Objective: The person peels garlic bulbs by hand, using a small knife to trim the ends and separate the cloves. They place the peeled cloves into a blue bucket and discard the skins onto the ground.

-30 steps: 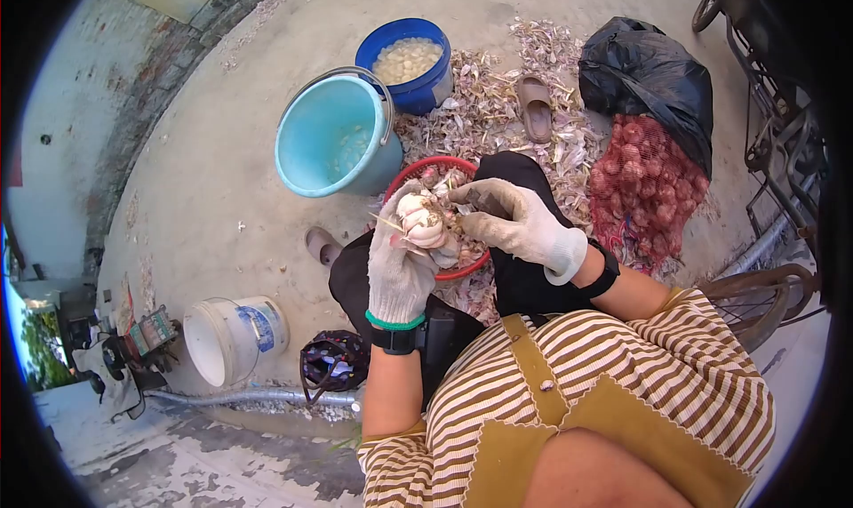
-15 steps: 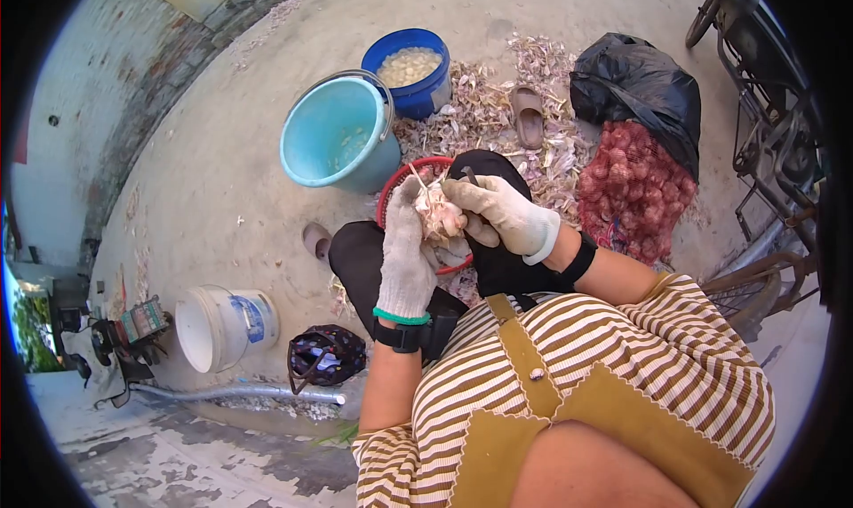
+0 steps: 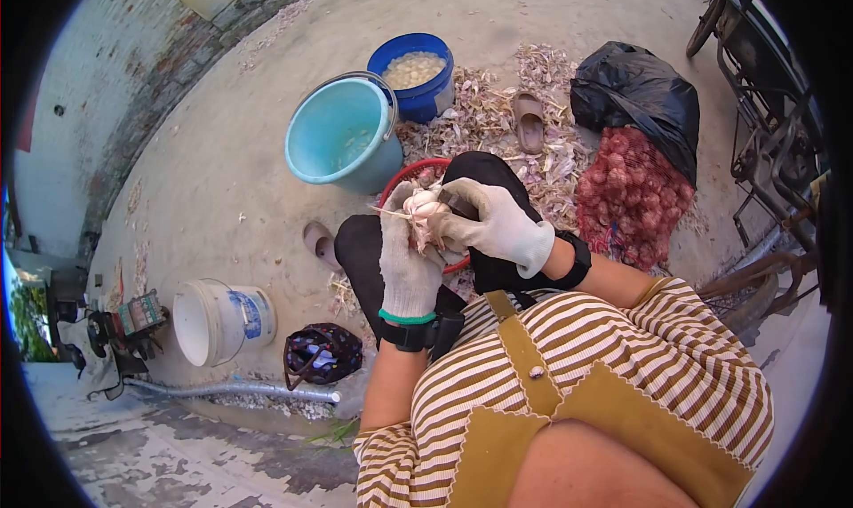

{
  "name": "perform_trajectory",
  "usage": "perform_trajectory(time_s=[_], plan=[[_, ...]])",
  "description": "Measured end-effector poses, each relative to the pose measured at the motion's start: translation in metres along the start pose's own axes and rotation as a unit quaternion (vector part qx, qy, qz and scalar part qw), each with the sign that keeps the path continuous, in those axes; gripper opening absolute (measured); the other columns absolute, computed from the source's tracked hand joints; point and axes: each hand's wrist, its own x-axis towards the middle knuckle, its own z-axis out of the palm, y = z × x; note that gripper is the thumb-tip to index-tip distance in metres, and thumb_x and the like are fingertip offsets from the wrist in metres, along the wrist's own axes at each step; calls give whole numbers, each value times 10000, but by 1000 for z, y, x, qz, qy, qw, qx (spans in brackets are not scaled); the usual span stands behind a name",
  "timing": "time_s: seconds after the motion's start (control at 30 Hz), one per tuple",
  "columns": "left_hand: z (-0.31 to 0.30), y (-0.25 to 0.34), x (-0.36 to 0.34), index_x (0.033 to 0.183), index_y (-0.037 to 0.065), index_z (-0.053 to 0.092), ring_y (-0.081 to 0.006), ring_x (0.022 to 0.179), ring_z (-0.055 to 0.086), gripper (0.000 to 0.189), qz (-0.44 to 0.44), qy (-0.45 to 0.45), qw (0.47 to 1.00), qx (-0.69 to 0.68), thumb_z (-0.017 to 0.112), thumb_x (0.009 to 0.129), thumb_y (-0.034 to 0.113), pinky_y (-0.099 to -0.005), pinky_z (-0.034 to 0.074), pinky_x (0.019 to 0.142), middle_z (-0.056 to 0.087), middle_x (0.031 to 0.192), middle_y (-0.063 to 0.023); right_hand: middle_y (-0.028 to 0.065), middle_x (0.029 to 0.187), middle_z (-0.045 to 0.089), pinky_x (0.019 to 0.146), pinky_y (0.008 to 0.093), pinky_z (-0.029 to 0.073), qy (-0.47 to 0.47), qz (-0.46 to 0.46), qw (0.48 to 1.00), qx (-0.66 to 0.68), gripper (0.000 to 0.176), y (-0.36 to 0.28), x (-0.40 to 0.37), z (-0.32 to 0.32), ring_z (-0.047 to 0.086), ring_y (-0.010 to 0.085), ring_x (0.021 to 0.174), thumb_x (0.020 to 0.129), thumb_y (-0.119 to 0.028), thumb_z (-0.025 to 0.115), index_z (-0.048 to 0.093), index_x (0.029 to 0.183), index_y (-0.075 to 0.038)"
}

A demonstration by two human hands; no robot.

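My left hand, in a pale knit glove with a green cuff, is closed around a garlic bulb with a thin stalk pointing left. My right hand, gloved too, touches the bulb from the right. Its fingers are wrapped round a small dark tool, whose tip lies by the bulb. Beneath both hands, between my knees, is a red basket, largely hidden by my gloves and legs.
Ahead stand a light-blue bucket and a blue bucket of peeled cloves. Husks and a slipper lie near a red net sack of garlic and a black bag. A white bucket and patterned bag are left.
The bulb has turned, and its stalk now points left instead of up. My right hand has moved slightly left and down, with the dark tool now against the bulb's upper right.
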Motion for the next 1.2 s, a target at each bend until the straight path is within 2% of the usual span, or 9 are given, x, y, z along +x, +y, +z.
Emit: perform_trajectory(time_s=[0.1, 0.17, 0.3, 0.37, 0.47, 0.53, 0.87, 1.1, 1.2], plan=[[-16, 6, 0, 1219, 25, 509, -200, 957, 625, 364, -56, -44, 997, 27, 417, 1010, 308, -351, 527, 858, 611, 1037, -70, 47, 823, 656, 587, 244, 479, -65, -3, 990, -123, 367, -18, 5, -8, 581, 76, 660, 856, -278, 713, 607, 1042, 20], [-25, 2, 0, 1209, 31, 515, -201, 915, 635, 375, -64, -65, 996, 18, 410, 1011, 332, -336, 542, 812, 618, 1024, -76, 41, 808, 640, 653, 242, 477, -115, 109, 987, -2, 366, -23, 5, -7, 565, 63, 744, 849, -301, 728, 634, 972, 31], [-33, -2, -2, 1187, 52, 520, -201, 848, 650, 404, -47, -82, 995, 41, 392, 1012, 393, -273, 560, 721, 623, 1027, -87, 11, 753, 621, 494, 214, 422, -108, 175, 976, 67, 269, -34, 3, -5, 533, 49, 594, 910, -272, 647, 617, 992, -18], [-29, -8, -5, 1190, 63, 511, -199, 836, 651, 407, -43, -20, 998, 45, 381, 1010, 405, -264, 560, 704, 627, 1015, -83, 4, 732, 609, 470, 212, 415, -99, 150, 982, 51, 242, -23, 3, -3, 524, 49, 567, 914, -258, 639, 620, 979, -26], [-36, -7, -7, 1192, 67, 503, -203, 865, 646, 411, -95, -99, 990, -24, 380, 1004, 411, -300, 558, 750, 631, 1010, -81, 8, 719, 605, 459, 216, 410, -89, 168, 980, 53, 255, -24, 3, -1, 513, 46, 541, 910, -267, 645, 621, 946, -15], [-15, -4, -10, 1183, 65, 512, -206, 877, 644, 416, -12, -2, 997, 78, 378, 999, 413, -317, 554, 761, 638, 996, -81, 18, 629, 578, 398, 210, 343, -72, 161, 979, 99, 256, -19, 4, 4, 482, 56, 466, 910, -258, 635, 608, 905, -3], [-34, -14, 6, 1172, 32, 500, -180, 930, 622, 380, 132, 69, 964, 221, 469, 986, 362, -297, 526, 797, 601, 1066, -69, -1, 699, 597, 435, 186, 374, -76, 184, 966, 163, 352, -20, 13, 9, 519, 50, 508, 912, -363, 641, 577, 990, -26], [-24, 0, -5, 1183, 36, 523, -186, 1007, 601, 362, 71, 23, 956, 283, 416, 1020, 341, -318, 496, 896, 590, 1099, -92, 21, 761, 609, 473, 193, 404, -97, 171, 974, 110, 370, -5, 14, 12, 516, 42, 548, 905, -311, 670, 537, 1050, 2], [-20, -5, -5, 1171, 39, 541, -174, 974, 613, 384, 76, 37, 963, 256, 416, 1017, 367, -312, 523, 842, 597, 1101, -91, 20, 764, 610, 484, 190, 405, -106, 101, 984, 98, 341, -1, 14, 13, 527, 41, 572, 915, -274, 660, 536, 1044, 16]])
